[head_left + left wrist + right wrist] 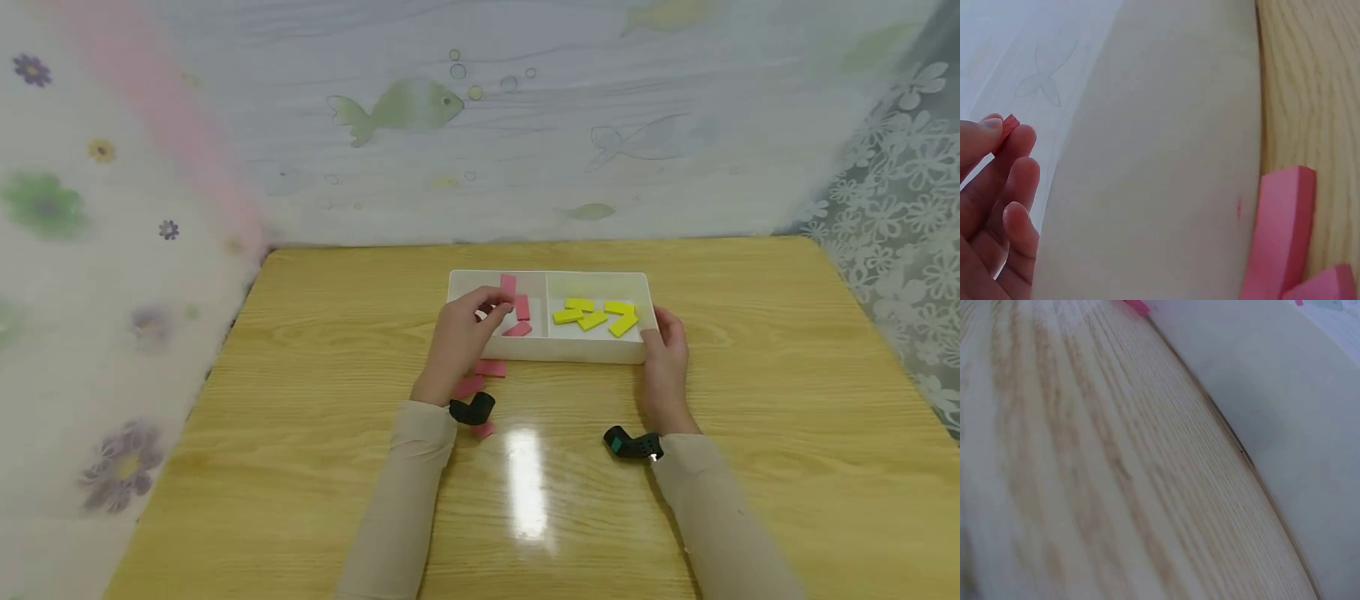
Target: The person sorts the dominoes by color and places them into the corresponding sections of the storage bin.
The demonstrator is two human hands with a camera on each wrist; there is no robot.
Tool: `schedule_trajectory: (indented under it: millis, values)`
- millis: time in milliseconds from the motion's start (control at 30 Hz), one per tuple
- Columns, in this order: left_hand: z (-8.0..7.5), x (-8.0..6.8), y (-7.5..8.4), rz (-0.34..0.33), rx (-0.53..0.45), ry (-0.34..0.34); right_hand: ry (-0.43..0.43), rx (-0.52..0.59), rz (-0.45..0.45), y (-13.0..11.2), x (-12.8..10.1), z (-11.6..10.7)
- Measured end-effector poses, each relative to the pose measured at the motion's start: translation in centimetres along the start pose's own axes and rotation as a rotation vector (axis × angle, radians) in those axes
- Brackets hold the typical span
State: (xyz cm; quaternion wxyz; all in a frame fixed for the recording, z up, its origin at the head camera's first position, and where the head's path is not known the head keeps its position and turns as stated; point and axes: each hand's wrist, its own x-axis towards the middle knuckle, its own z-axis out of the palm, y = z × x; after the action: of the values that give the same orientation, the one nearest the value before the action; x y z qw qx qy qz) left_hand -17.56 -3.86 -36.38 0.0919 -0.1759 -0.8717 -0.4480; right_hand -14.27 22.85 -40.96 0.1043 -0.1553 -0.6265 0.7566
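Observation:
A white two-compartment tray [570, 350] stands on the table. Over its left compartment, my left hand [457, 333] pinches a small pink block [1005, 134] between thumb and index finger, the other fingers loosely bent. My right hand [666, 371] grips the tray's right end, thumb by the near corner and fingers along the outer side; the right wrist view does not show this hand. Pink blocks [522, 307] are in the left compartment, partly covered by the left hand. Several yellow blocks [592, 321] lie in the right compartment.
More pink blocks [491, 368] lie on the wooden table [300, 467] in front of the tray, partly hidden by the left wrist. A patterned wall [525, 150] rises behind the table, and another wall [67, 292] stands along its left side.

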Motion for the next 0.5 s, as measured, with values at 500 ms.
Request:
schedule_trajectory:
  millis: [500]
  values:
    - [0.1,1.2,-0.2,-0.214,0.125,-0.146,0.019,-0.050,0.001,-0.2,0.1,0.4]
